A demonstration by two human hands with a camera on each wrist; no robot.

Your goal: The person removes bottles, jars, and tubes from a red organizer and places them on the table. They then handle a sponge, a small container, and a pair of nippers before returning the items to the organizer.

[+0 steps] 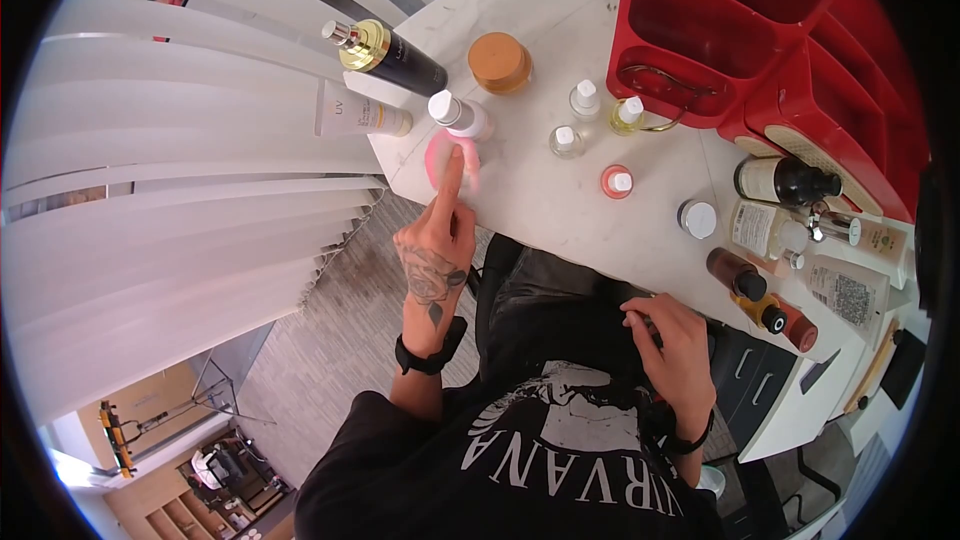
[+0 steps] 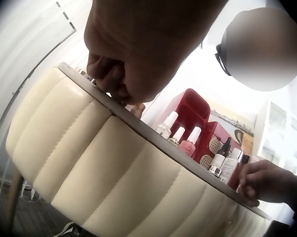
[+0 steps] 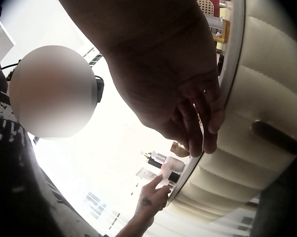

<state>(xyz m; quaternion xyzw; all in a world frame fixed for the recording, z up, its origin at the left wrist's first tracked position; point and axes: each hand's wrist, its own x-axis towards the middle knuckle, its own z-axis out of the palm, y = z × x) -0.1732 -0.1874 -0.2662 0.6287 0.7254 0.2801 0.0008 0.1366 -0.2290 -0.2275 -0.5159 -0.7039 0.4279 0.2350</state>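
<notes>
My left hand (image 1: 433, 258) reaches to the table's left end with its index finger straight. That fingertip overlaps a pink and whitish round item (image 1: 437, 160), blurred in the head view; its exact kind is unclear. The hand's other fingers are curled in. Right behind the pink item stands a white-capped bottle (image 1: 462, 117). In the right wrist view the left hand (image 3: 152, 198) points at the same group of containers. My right hand (image 1: 675, 352) is held loosely at the table's front edge, holding nothing, its fingers (image 3: 190, 126) hanging relaxed.
A dark pump bottle (image 1: 405, 60), a UV tube (image 1: 365, 115) and an orange jar (image 1: 500, 63) stand at left. Several small white-capped bottles, one of them pink (image 1: 616, 182), stand mid-table. A red organizer (image 1: 690, 90) is at back right, with more bottles beside it. Blinds (image 1: 200, 170) hang left.
</notes>
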